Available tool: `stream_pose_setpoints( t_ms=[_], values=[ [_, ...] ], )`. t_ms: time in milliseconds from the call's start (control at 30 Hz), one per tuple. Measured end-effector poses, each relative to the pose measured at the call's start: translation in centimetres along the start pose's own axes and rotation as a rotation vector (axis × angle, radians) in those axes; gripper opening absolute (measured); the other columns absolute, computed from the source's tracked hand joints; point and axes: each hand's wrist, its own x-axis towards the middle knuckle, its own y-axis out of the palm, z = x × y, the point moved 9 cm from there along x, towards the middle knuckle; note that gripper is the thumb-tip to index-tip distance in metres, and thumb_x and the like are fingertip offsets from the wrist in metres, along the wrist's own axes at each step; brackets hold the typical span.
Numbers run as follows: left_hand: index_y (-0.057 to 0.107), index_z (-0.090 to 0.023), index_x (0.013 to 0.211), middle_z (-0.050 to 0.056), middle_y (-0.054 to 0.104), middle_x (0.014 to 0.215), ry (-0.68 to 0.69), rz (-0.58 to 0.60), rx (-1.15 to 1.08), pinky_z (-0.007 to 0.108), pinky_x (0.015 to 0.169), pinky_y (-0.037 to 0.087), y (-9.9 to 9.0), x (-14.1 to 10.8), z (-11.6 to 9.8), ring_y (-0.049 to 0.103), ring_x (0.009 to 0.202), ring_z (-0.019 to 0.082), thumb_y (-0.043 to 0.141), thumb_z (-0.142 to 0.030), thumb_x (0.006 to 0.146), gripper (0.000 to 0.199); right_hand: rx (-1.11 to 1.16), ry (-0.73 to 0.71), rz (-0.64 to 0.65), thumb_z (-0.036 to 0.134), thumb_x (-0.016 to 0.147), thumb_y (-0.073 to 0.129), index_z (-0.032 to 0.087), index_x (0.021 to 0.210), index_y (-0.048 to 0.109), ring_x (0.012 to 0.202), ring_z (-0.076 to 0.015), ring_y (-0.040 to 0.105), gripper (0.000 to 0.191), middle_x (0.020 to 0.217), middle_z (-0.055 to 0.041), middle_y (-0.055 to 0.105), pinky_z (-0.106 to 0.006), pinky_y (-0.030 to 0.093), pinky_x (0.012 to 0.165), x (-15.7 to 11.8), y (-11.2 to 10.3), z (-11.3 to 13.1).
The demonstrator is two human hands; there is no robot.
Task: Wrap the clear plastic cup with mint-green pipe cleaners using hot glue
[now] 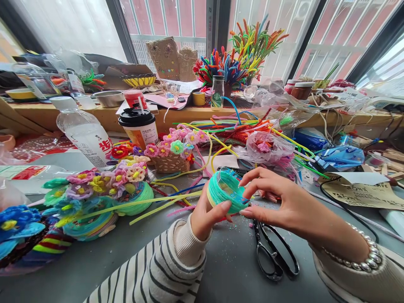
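A round cup [225, 189] wrapped in turquoise pipe cleaner, with a clear rim and pale yellow near its base, is held tilted above the grey table. Fingers of my left hand [206, 214] wrap round its left side, the thumb across the front. At its right edge, my right hand [274, 198] has its fingers curled and the thumb below; whether it pinches a strand is too small to tell. Pale yellow pipe cleaners [151, 204] stretch left from the cup. Black-handled scissors [274, 254] lie below my right hand.
Flower-topped wrapped pots [134, 201] stand at the left, beside a water bottle [83, 134] and a lidded coffee cup [139, 128]. Loose pipe cleaners and a plastic bag [268, 147] lie behind my hands. Brown printed paper [362, 191] is at the right.
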Motion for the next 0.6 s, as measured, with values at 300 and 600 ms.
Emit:
stream_pose_setpoints(
  t_ms=[300,600],
  values=[
    [0.042,-0.020,0.108,0.002,0.058,0.087,0.024,-0.012,0.048,0.021,0.048,0.045,0.25,-0.25,-0.29,0.053,0.064,0.012,0.069,-0.036,0.063,0.054,0.033,0.019,-0.041,0.027,0.072,0.060,0.021,0.078,0.064,0.089,-0.0146,0.054,0.009,0.102,-0.0038,0.054,-0.024,0.045,0.071,-0.04,0.49,0.17],
    [0.039,-0.020,0.110,0.003,0.057,0.088,0.017,0.022,0.070,0.022,0.049,0.046,0.34,-0.08,-0.33,0.053,0.061,0.011,0.068,-0.038,0.064,0.057,0.006,0.044,-0.060,0.025,0.071,0.061,0.021,0.075,0.063,0.085,-0.0136,0.053,0.006,0.103,-0.0028,0.053,-0.025,0.044,0.072,0.01,0.31,-0.02]
  ],
)
